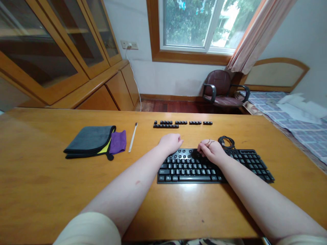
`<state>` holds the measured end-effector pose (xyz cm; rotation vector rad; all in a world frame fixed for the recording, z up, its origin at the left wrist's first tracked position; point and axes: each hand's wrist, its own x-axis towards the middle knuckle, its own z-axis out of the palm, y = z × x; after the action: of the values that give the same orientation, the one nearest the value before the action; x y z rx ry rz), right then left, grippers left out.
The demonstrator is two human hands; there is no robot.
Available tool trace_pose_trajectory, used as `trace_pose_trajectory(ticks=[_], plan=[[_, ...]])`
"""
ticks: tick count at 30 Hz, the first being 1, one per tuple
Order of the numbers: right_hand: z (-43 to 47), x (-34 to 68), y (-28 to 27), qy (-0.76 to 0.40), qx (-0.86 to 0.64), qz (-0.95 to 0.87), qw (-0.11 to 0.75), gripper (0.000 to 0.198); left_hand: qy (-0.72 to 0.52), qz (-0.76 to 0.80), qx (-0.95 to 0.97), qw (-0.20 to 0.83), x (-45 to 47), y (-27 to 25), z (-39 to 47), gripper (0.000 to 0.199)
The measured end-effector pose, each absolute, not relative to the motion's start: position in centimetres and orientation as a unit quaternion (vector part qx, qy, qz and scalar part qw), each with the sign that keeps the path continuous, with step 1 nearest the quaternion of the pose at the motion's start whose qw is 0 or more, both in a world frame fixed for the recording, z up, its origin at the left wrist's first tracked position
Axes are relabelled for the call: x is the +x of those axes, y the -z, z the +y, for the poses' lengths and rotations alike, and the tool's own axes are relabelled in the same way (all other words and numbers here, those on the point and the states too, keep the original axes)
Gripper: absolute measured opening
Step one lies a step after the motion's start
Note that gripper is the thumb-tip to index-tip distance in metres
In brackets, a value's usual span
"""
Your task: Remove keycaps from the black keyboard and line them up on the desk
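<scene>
A black keyboard (196,178) lies on the wooden desk. Along its upper rows, small pale-marked spots show where keycaps are off. My left hand (170,143) is closed at the keyboard's back left edge and appears to grip it there; its fingertips are hidden. Over the upper middle rows, my right hand (212,151) is closed in a pinch, with a thin brown wire-like line across its fingers. Whatever sits between those fingertips is too small to make out. Beyond the keyboard, loose black keycaps (166,126) stand lined up in two rows.
A coiled black cable (226,142) lies behind the keyboard. To the left are a white toothbrush (133,137), a purple cloth (118,142) and a folded grey cloth (89,139). Past the desk's far edge stands a maroon armchair (220,85).
</scene>
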<state>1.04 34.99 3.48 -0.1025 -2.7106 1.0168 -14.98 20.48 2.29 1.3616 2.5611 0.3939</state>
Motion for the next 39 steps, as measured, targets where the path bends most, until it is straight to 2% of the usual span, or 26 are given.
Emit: trace_pose_trajectory(ticks=[8,15,18,23,26,31,34,39], plan=[[34.3,1.4,-3.9,-0.27,-0.003,-0.942,0.201,0.039,-0.124,0.872,0.46,0.115,-14.9,-2.5,20.4,0.029],[34.0,1.5,-3.8,-0.268,-0.02,-0.938,0.218,0.042,-0.131,0.871,0.459,0.116,-14.8,-2.6,20.4,0.029],[33.9,1.5,-4.0,-0.301,-0.038,-0.927,0.221,0.045,-0.137,0.87,0.46,0.112,-14.9,-2.6,20.4,0.029],[34.0,1.4,-4.2,-0.391,-0.128,-0.864,0.291,0.05,-0.134,0.869,0.462,0.117,-14.9,-2.4,20.5,0.028],[34.3,1.1,-3.7,-0.445,-0.152,-0.837,0.278,0.047,-0.146,0.863,0.471,0.106,-14.8,-2.8,20.4,0.026],[35.0,0.4,-2.7,-0.539,-0.137,-0.783,0.278,0.038,-0.274,0.761,0.578,0.109,-14.1,-4.2,19.8,0.029],[35.3,0.2,-2.6,-0.558,-0.135,-0.772,0.272,0.035,-0.311,0.711,0.609,0.162,-13.7,-4.6,19.7,0.038],[35.0,0.2,-3.0,-0.516,-0.123,-0.808,0.256,0.026,-0.333,0.719,0.577,0.196,-13.5,-4.2,20.1,0.03]])
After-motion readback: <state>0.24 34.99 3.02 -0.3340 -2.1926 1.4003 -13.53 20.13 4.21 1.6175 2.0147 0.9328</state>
